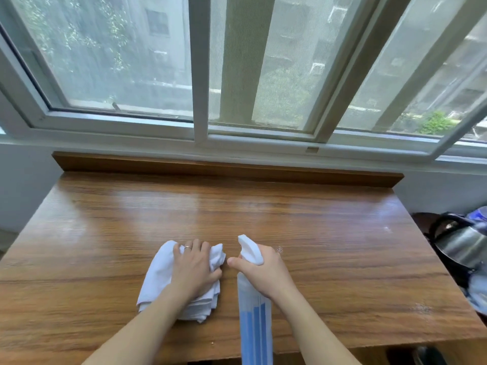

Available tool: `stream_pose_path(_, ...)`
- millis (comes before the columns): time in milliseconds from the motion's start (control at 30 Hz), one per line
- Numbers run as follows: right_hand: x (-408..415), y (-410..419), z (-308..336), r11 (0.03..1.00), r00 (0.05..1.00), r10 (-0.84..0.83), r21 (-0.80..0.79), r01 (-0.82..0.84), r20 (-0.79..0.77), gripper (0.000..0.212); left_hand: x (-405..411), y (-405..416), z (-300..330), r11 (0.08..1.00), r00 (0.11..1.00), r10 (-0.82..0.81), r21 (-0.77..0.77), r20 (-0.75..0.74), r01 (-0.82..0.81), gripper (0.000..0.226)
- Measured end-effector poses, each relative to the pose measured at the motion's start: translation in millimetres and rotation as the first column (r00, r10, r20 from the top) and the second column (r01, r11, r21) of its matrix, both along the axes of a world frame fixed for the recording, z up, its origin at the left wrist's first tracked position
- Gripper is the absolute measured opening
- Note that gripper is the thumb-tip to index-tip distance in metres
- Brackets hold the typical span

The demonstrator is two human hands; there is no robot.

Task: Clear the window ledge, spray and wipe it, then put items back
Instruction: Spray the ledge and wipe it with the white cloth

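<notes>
A wide wooden ledge (237, 206) runs below the window, its top bare and shiny. On its near part lies a crumpled white cloth (158, 275), and my left hand (195, 267) lies on top of it with the fingers curled into the fabric. To the right, my right hand (263, 270) grips the neck of a spray bottle (255, 320) with a white nozzle and blue-striped label. The nozzle points away from me, over the ledge, and my forefinger sits at the trigger.
A raised wooden lip (226, 167) lines the back of the ledge under the white window frame (200, 122). Off the right edge sit a steel kettle (458, 246) and a blue bundle (477, 214). White walls flank both sides.
</notes>
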State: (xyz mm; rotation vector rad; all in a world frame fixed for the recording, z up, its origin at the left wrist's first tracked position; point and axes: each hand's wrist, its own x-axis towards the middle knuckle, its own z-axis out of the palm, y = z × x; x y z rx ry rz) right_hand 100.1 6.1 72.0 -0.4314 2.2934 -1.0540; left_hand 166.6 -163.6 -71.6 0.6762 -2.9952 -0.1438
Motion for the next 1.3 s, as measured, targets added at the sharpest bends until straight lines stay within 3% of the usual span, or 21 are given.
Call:
stream_pose_path(267,-9,-6,2,0.999,0.999,-0.048,-0.014,0.048,-0.009,0.053,-19,-14,11,0.999,0.993,0.032,0.01,0.116,-0.033,0.052)
stream_pose_path(533,-22,-17,2,0.999,0.999,-0.03,-0.029,0.031,0.015,0.049,49,28,8,0.997,0.992,-0.077,-0.006,-0.104,0.077,0.04)
stream_pose_path(933,-48,-25,7,0.999,0.999,0.037,0.008,-0.037,0.012,0.043,17,18,0,1.0,0.989,-0.026,-0.004,-0.144,0.026,0.037)
stream_pose_path(1300,-67,-28,10,1.0,1.0,0.022,0.022,-0.022,0.018,0.039,-90,-55,12,0.998,0.995,0.05,0.023,0.092,-0.052,0.049)
